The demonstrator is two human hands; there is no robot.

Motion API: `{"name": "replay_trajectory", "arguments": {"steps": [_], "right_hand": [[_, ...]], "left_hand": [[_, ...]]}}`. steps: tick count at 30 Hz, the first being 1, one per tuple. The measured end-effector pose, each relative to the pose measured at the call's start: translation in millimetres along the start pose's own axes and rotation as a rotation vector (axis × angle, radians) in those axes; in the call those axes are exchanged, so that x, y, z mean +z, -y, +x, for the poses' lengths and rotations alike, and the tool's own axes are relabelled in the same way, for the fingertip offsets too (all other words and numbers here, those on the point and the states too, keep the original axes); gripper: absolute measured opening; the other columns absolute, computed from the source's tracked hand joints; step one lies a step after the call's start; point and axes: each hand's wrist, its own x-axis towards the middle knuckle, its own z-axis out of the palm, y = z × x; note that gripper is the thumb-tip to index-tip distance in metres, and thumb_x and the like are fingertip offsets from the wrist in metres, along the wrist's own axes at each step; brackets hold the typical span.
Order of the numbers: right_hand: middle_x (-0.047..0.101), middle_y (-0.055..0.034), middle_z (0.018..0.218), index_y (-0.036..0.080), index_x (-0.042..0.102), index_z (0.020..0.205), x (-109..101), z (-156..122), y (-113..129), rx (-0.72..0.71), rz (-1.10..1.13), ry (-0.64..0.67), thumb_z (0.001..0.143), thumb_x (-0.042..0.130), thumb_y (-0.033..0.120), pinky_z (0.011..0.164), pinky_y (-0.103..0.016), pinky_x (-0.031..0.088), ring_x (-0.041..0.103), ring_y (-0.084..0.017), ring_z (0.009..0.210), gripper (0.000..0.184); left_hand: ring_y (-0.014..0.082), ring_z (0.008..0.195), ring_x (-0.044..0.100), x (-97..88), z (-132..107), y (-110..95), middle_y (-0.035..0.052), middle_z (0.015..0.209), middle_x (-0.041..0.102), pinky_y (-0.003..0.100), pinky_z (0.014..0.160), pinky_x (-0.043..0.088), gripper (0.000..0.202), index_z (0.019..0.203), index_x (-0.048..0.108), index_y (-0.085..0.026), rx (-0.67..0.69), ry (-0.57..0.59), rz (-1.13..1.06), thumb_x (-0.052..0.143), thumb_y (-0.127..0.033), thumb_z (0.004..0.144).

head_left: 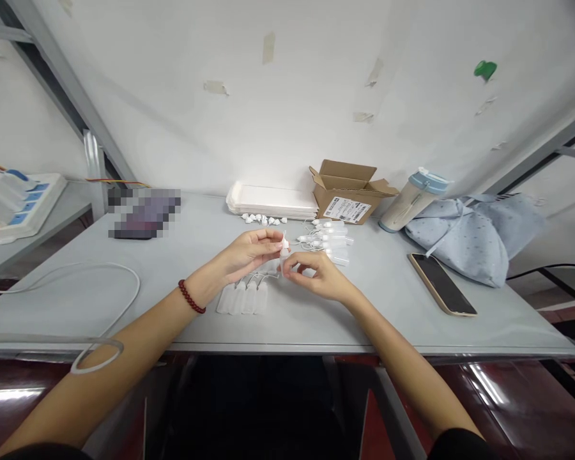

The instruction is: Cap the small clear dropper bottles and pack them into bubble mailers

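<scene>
With fingers [267, 235] pinched close, gripping a slim, translucent, white-topped bottle [284, 254] upright mid-frame between left hand [246, 253] and right hand [319, 276], reaching inward from below.

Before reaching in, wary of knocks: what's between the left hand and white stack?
The head view shows small white pieces between the left hand and white stack.

Both my arms in view, reaching up from lower corners, converging mid-view. Left forearm [138, 348] slants up and rightward, left wrist [197, 292] nearly straight, left grip [242, 257] closed in fingertip pinch pointing right. Right forearm [402, 351] slants up and leftward, right wrist [344, 289] fairly straight, right grip [319, 275] pinched too, fingers bent, facing left. I see both grips close together, fingertips nearly meeting.
</scene>
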Motion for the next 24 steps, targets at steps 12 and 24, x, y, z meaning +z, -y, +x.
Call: {"name": "replay_trajectory", "arguments": {"steps": [12,24], "right_hand": [[0.064,-0.0041,0.081,0.019,0.056,0.079,-1.3,2.9,-0.6,0.087,0.488,-0.013,0.084,0.064,0.027,0.062,-0.026,0.047,0.063,-0.017,0.084,0.013],[0.071,-0.0059,0.084,0.021,0.046,0.08,-3.5,5.1,-3.6,0.324,1.044,0.044,0.079,0.072,0.029,0.056,-0.025,0.048,0.064,-0.015,0.067,0.028]], "left_hand": [[0.0152,0.072,0.06,1.9,-2.1,-1.1,0.0025,0.082,0.061,0.031,0.065,0.047,0.016,0.093,0.068,-0.014,0.121,0.17,0.027,0.073,-0.022,0.079],[0.0152,0.079,0.061,2.4,-3.7,-5.2,0.0033,0.084,0.065,0.034,0.085,0.046,0.015,0.093,0.069,-0.014,0.112,0.218,-0.035,0.074,-0.02,0.079]]}}
